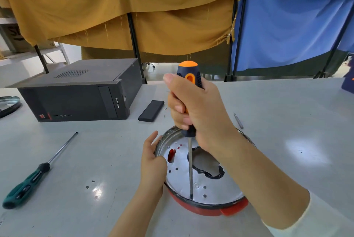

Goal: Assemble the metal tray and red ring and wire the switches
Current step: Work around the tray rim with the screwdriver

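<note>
Grey table (287, 121), curtains (134, 7) behind; right hand (193, 108) grips screwdriver (188, 83), left hand (153, 162) holds tray (210, 185).

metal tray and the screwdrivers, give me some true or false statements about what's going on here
1. The right hand grips the orange and dark blue screwdriver upright, tip down on the metal tray. True.
2. The left hand lies flat on the table, away from the tray. False: it holds the tray's left rim.
3. The metal tray sits on the red ring. True.
4. The green-handled screwdriver is stuck in the tray. False: it lies on the table, left of the tray.
5. The computer case stands right of the tray. False: it lies at the far left.
</note>
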A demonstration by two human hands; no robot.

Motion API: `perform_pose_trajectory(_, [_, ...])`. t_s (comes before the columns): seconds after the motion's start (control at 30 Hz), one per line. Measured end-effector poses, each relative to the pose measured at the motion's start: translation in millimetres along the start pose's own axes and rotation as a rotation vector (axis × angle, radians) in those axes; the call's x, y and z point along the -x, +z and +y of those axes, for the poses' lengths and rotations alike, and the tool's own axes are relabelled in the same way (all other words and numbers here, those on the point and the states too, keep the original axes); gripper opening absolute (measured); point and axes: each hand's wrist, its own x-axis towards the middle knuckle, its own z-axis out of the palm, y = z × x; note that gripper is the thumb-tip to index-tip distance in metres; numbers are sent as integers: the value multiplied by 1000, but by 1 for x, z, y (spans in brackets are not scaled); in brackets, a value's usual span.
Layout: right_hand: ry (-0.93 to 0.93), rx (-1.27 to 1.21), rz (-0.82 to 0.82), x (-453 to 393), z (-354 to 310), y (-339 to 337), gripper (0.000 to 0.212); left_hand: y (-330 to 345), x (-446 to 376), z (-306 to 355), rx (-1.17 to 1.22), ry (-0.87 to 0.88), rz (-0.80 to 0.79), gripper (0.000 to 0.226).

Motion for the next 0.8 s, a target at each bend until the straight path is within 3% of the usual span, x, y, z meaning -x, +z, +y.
perform_pose_trajectory(0.07, [-91, 74, 211, 5, 3, 5, 31, 1, 0, -1, 8, 1, 12, 73])
perform_pose_trajectory(0.13, [-118, 124, 278, 7, 3, 4, 30, 1, 0, -1, 24, -10, 11, 72])
perform_pose_trajectory(0.27, [13, 169, -43, 0, -7, -4, 29, -2, -1, 2, -10, -47, -27, 73])
perform_pose_trajectory(0.4, [143, 7, -368, -10, -13, -16, 21, -6, -1, 7, -3, -161, -33, 78])
perform_pose_trajectory(0.47, [187, -116, -478, -12, -13, -20, 14, -7, 3, 5, 70, -223, -34, 71])
perform_pose_trajectory(0.53, [214, -180, -518, -13, -10, -20, 24, -7, 6, 3, 142, -259, -48, 59])
perform_pose_trajectory(0.63, [201, -152, -439, -12, -4, -15, 37, -6, 7, 3, 163, -274, -40, 50])
perform_pose_trajectory(0.8, [67, -80, -148, -3, 2, 2, 29, -4, 2, 4, 156, -262, -73, 69])
